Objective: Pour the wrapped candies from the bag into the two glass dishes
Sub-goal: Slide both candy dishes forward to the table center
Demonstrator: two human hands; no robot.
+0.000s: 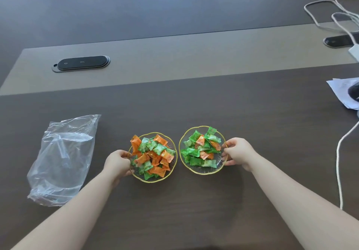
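Note:
Two gold-rimmed glass dishes stand side by side on the dark table. The left dish is heaped with orange and green wrapped candies. The right dish holds mostly green candies with a few orange ones. My left hand grips the left dish at its left rim. My right hand grips the right dish at its right rim. The clear plastic bag lies flat and crumpled on the table to the left, with no candies visible in it.
A black oval socket panel sits in the lighter strip at the back left, another at the far right. White cables run along the right edge, by white papers.

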